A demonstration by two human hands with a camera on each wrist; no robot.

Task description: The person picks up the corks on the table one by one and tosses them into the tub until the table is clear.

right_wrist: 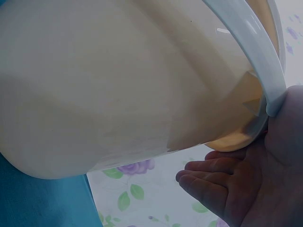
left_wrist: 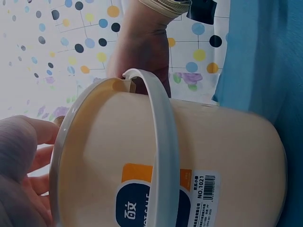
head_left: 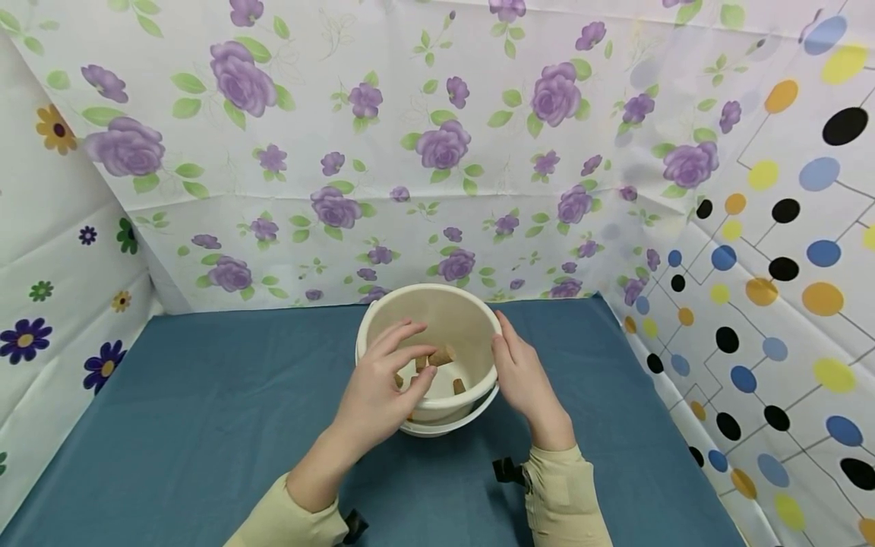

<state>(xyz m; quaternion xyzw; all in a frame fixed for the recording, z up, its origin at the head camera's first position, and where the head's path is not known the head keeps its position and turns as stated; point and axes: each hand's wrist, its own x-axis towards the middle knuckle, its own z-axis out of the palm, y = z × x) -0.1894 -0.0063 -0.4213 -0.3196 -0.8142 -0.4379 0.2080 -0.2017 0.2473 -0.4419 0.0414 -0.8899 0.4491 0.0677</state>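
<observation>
A cream plastic bucket [head_left: 383, 304] stands on the blue cloth, tilted toward me, its white handle [head_left: 472, 416] lowered at the front. Several small brown corks [head_left: 459, 387] lie inside. Over its mouth, my left hand [head_left: 383, 380] appears to pinch one larger-looking cork [head_left: 443, 355] between thumb and fingertips; in the left wrist view a brown end [left_wrist: 59, 120] shows past the thumb. My right hand [head_left: 522, 372] holds the right rim, thumb at the edge. In the right wrist view its other fingers [right_wrist: 208, 182] extend along the outside, beside the handle's end.
Blue cloth [head_left: 225, 410] covers the table. Behind it hangs a white sheet with purple flowers [head_left: 444, 144]; a dotted sheet [head_left: 772, 304] closes the right side and another flowered sheet [head_left: 61, 273] the left. A printed label [left_wrist: 203, 198] is on the bucket's front.
</observation>
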